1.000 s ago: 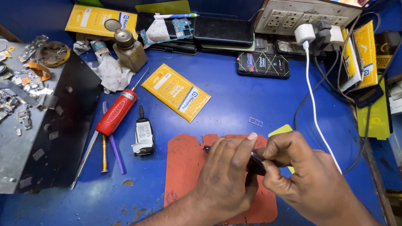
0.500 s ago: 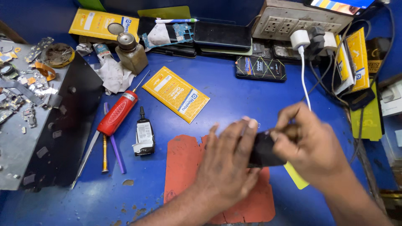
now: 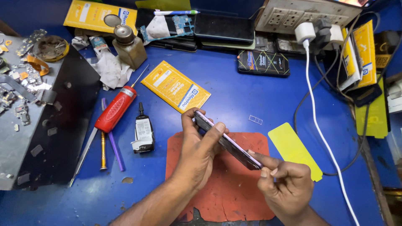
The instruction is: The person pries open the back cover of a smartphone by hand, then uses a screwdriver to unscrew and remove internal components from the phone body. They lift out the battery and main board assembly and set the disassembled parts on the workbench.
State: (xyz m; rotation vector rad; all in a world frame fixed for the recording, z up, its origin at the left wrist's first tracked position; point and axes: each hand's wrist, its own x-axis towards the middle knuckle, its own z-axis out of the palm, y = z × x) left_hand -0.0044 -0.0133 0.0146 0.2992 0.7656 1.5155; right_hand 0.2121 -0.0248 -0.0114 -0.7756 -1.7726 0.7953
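My left hand (image 3: 200,144) and my right hand (image 3: 284,181) hold a dark smartphone (image 3: 228,141) tilted on its edge above an orange-red work mat (image 3: 234,188). The left hand grips the phone's upper end with thumb and fingers. The right hand pinches its lower end. A yellow film strip (image 3: 294,150) lies just right of the mat. A small clear tray piece (image 3: 255,119) rests on the blue table (image 3: 234,92) behind the phone.
Left of the mat lie a black glue tube (image 3: 143,129), a red-handled screwdriver (image 3: 114,111), a brass tool and a purple stick. A yellow packet (image 3: 176,86) sits behind. Phones (image 3: 264,62), a power strip (image 3: 307,16), a white charger cable (image 3: 320,125) and a parts-covered grey block (image 3: 25,125) ring the bench.
The phone has been raised and turned up onto its edge. My left hand moved to its upper end, my right hand dropped to its lower end. The yellow strip is now uncovered.
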